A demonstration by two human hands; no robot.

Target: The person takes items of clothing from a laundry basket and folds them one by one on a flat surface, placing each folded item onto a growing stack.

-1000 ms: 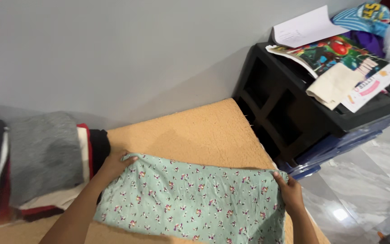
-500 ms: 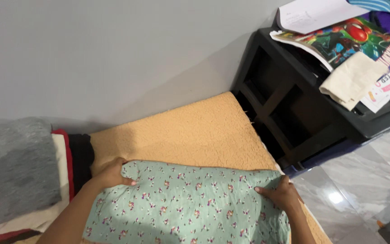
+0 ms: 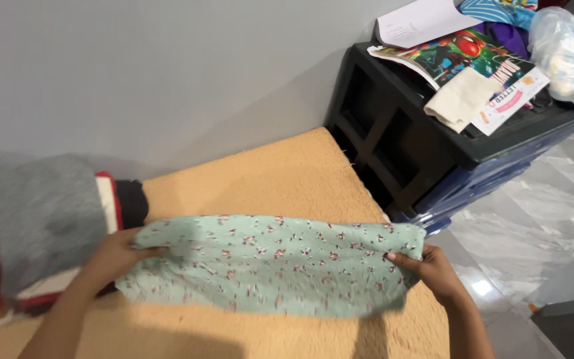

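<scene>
Both hands are clamped on a mint floral cloth [image 3: 274,266]: left hand [image 3: 117,256] pinches its left end, right hand [image 3: 430,269] its right end, stretched flat just above the tan mat [image 3: 260,179]. Risk – the thin fabric may sag in the middle & crease, or the left end could snag the clothes pile [image 3: 41,226] touching it. Farther off, papers on the black drawer unit [image 3: 433,153] sit loosely – prob. irrelevant.

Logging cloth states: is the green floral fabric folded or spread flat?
Folded: the green floral fabric forms a narrow band, pinched at each end by the left hand and right hand.

Both hands have folded the green floral cloth [image 3: 274,262] into a narrower band
</scene>
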